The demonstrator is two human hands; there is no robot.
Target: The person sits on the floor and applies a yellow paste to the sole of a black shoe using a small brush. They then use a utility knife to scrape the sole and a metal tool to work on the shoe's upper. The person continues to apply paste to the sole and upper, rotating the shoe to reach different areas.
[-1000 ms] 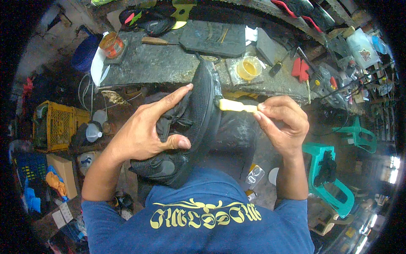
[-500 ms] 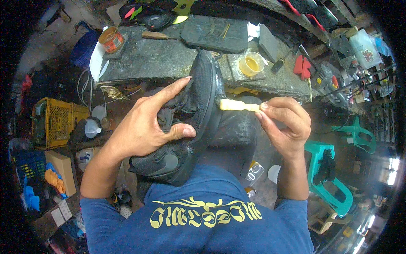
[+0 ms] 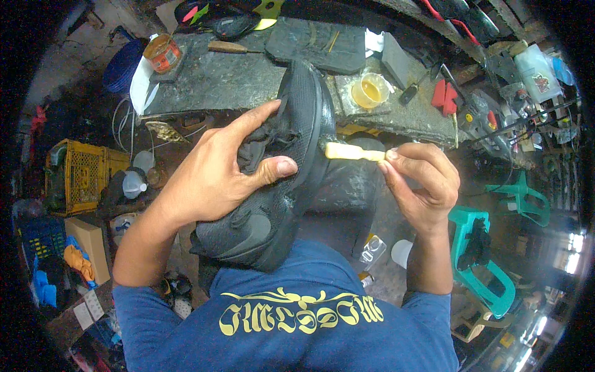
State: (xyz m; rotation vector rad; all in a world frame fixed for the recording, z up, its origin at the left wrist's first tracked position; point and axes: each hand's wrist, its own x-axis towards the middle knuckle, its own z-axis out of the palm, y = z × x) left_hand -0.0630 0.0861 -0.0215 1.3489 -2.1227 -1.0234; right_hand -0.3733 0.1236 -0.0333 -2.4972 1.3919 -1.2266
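Black shoe point(image 3: 305, 118) in left hand point(image 3: 226, 167), brush point(image 3: 356, 152) in right hand point(image 3: 426, 181)
I see the left gripping, thumb and forefinger spread; the right, fingers curled, pinches the brush's end, its tip at the shoe's right side

From the wearer's head, a fisheye looks steeply down, close above the near blue T-shirt point(image 3: 285, 350), facing the far workbench point(image 3: 204, 87).

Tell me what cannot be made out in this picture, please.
Head view: part of the black shoe, hidden by the left hand.
Head view: what tips the yellow handle, too small and dark.
Head view: the blue shirt, cut by the lower edge.
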